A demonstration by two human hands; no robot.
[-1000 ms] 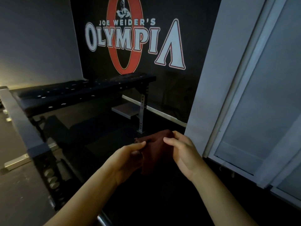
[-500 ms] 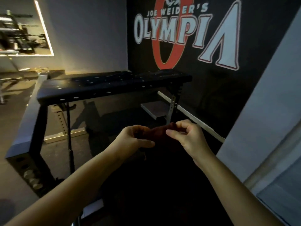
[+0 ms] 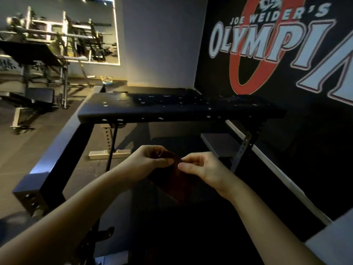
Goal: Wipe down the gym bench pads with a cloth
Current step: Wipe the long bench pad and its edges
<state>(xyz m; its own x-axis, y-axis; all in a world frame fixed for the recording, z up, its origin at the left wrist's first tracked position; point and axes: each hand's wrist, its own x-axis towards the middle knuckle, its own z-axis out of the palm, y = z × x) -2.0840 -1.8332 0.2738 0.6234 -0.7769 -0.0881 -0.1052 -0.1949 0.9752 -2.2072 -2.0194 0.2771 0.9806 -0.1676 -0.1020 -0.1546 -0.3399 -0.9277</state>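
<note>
- Both hands up in front of the body, held close together, forearms bare.
- Left hand (image 3: 150, 159): fingers curled in, thumb tip pressed against the top edge of the cloth (image 3: 176, 180), pinching it.
- Right hand (image 3: 200, 167): thumb and forefinger closed on the same top edge, just beside the left thumb; other fingers loosely bent.
- Cloth is dark red-brown, hanging down from the two pinches, lower part fading into shadow; its full outline is hard to make out.
- Cloth is in the air, not touching any pad.
- Bench (image 3: 172, 108) stands beyond the hands: long, flat, black, with small pale spots scattered across its top and front edge. Apart from the cloth.
- A black frame (image 3: 57, 159) runs from the bench's left end toward the camera.
- Black wall behind with a large logo (image 3: 267, 44), red ring and white lettering.
- Mirror (image 3: 57, 29) upper left, showing racks and bars.
- Light is dim; floor under the bench mostly in shadow.
</note>
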